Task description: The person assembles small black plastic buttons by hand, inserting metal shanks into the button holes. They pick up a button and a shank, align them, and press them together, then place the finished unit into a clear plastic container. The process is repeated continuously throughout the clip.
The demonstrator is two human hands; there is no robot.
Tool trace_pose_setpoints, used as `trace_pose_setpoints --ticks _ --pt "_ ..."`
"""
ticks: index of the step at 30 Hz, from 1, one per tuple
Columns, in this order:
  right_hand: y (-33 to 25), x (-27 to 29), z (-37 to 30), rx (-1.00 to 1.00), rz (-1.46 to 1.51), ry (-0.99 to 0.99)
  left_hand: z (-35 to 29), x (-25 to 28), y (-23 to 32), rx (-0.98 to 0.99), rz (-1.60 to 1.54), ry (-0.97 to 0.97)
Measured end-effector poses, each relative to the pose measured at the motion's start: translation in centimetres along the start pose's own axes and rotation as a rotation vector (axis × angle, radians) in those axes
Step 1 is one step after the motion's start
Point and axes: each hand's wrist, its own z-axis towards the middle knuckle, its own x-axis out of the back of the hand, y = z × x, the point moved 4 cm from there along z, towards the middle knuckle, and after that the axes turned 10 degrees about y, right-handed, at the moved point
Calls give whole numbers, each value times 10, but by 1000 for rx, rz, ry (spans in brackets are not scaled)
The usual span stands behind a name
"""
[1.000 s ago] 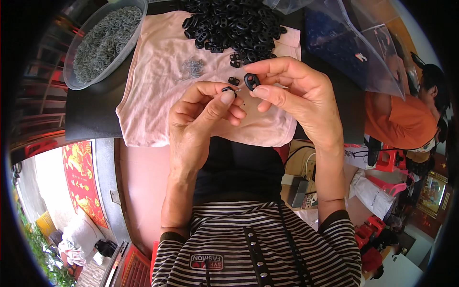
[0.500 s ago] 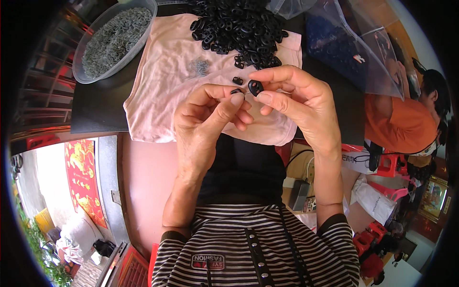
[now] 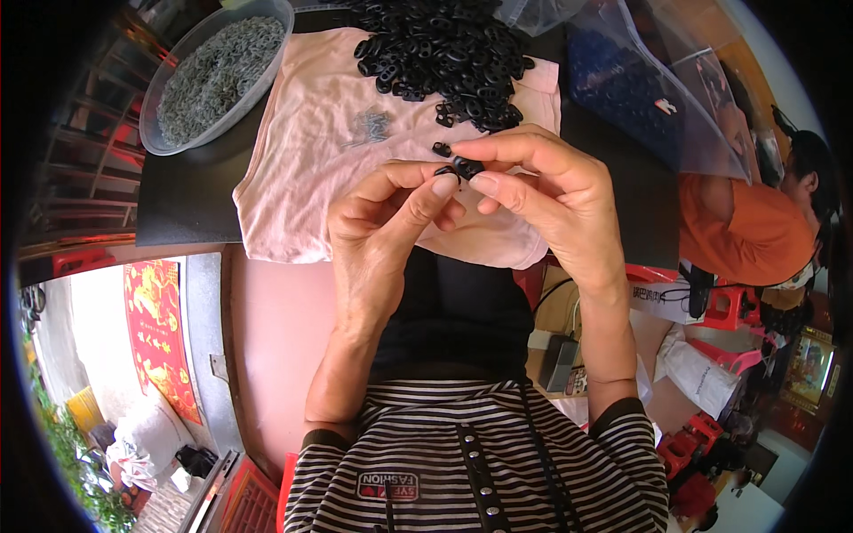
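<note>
While the left hand (image 3: 378,218) pinches a small part (image 3: 448,171), black, between thumb and index, the right hand (image 3: 564,195) has an oval part (image 3: 466,167), also black, gripped the same way. Both parts are up over the pink cloth (image 3: 302,169), near its mid-width, right beside each other; can't tell if touching. Other fingers on both hands loosely curled. One loose part (image 3: 442,149) on the cloth, just beside the right index tip. Pile (image 3: 444,67) of black parts on the cloth's far edge, right of centre. Small heap (image 3: 371,127) of grey wiry bits around the cloth's middle. Tub (image 3: 283,40) of similar bits by the cloth's far left corner. Clear bag (image 3: 689,111), dark blue contents, off its right edge.
</note>
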Motion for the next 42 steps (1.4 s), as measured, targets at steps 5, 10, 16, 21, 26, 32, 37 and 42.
trace_pose_setpoints --ticks 5,10,16,21,26,32,37,42 --pt "2 1 -3 -47 39 71 -3 -6 0 45 -59 1" --pt "3 2 -4 -27 44 94 -3 -9 -2 38 -99 6" --pt "0 2 -5 0 47 92 -4 -10 -3 0 -99 30" --pt "1 2 -7 42 63 102 -4 -10 -5 10 -99 30" --pt "2 3 -8 137 -19 109 -4 -10 -11 105 -182 1" --pt "1 4 -9 138 -71 102 -3 -8 -18 240 -272 -35" --pt "1 2 -11 134 -41 79 -5 -9 -17 242 -258 -56" --pt "4 -1 -16 180 -48 94 -7 -9 -20 232 -254 -55"
